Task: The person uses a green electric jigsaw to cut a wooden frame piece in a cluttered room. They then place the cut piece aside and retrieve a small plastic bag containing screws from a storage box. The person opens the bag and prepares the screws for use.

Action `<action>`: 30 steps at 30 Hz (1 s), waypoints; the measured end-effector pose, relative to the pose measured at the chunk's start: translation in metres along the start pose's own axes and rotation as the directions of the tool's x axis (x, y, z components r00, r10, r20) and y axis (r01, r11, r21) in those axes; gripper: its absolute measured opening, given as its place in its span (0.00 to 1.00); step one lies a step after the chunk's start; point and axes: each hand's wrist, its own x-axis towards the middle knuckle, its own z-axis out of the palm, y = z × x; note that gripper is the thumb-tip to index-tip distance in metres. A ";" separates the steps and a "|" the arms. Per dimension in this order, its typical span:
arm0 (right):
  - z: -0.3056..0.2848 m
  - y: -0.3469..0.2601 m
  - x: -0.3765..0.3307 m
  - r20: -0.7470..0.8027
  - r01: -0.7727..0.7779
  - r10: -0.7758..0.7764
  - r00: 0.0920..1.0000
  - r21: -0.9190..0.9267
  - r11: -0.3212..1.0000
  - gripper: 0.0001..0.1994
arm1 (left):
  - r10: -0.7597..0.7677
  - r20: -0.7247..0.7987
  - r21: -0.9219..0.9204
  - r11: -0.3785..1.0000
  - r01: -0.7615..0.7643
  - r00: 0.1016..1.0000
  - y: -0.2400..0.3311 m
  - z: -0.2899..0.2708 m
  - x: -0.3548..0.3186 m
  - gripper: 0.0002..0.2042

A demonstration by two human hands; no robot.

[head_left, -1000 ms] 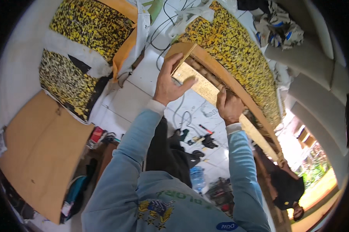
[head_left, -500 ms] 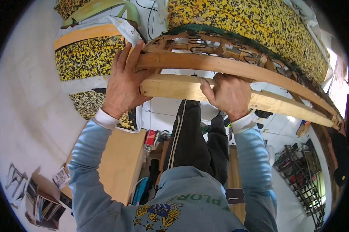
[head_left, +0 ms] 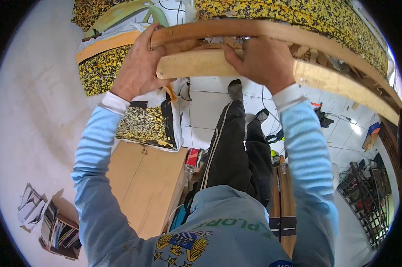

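Note:
A curved wooden furniture frame spans the upper picture, with a brown upper rail (head_left: pixel 218 29) and a paler lower rail (head_left: pixel 196 65) beneath it. My left hand (head_left: pixel 138 69) clasps the frame's left end, its fingers running up behind the brown rail and its thumb by the pale rail's rounded tip. Farther right, my right hand (head_left: pixel 263 62) wraps over the pale rail; its thumb lies on the near face and the other fingers are mostly hidden. Between the rails I see wooden crosspieces, partly covered.
Yellow-and-black speckled foam (head_left: pixel 294 10) lies beyond the frame, with another foam-padded piece (head_left: pixel 104 66) at left. A light wooden cabinet (head_left: pixel 143 187) stands lower left, near a box of books (head_left: pixel 60 236). A dark metal rack (head_left: pixel 365 202) is at right. A cable crosses the tiled floor (head_left: pixel 210 95).
Both hands and the frame have moved up and away in the picture. The frame has tilted, so its springs no longer show. More of the floor and my feet is visible.

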 end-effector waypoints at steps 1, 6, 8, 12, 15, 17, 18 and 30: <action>0.001 -0.001 0.002 -0.005 -0.019 0.019 1.000 0.003 1.000 0.34 | 0.026 -0.004 0.017 1.000 -0.025 1.000 -0.001 -0.001 0.001 0.31; -0.006 -0.004 0.013 0.048 0.042 -0.040 0.998 -0.047 0.998 0.32 | 0.074 0.111 0.122 0.989 -0.088 0.991 -0.016 -0.004 0.003 0.33; -0.038 -0.002 0.009 0.241 -0.069 0.052 0.969 0.060 0.996 0.34 | 0.088 0.112 0.187 0.976 -0.108 0.990 -0.011 -0.004 0.011 0.34; 0.056 0.032 0.003 -0.666 0.407 -0.362 0.652 -0.094 0.908 0.09 | 0.136 0.098 0.240 0.958 -0.156 0.986 -0.009 0.002 0.019 0.33; 0.048 0.014 -0.048 -0.732 0.387 -0.213 0.648 0.075 0.919 0.06 | -0.159 0.229 0.238 0.966 0.103 0.960 -0.026 0.006 -0.028 0.35; 0.034 0.024 -0.136 -0.650 0.244 -0.038 0.759 0.229 0.942 0.07 | 0.097 -0.081 0.394 0.917 -0.058 0.992 0.021 0.005 -0.035 0.34; 0.050 0.036 -0.184 -0.639 0.161 0.062 0.767 0.285 0.945 0.08 | 0.079 -0.152 0.353 0.935 -0.020 0.985 0.039 0.011 -0.038 0.34; 0.200 0.007 -0.883 0.657 -0.966 0.709 -0.257 -0.191 -0.173 0.20 | -0.287 -0.155 0.372 0.869 0.325 0.945 0.234 0.134 0.007 0.61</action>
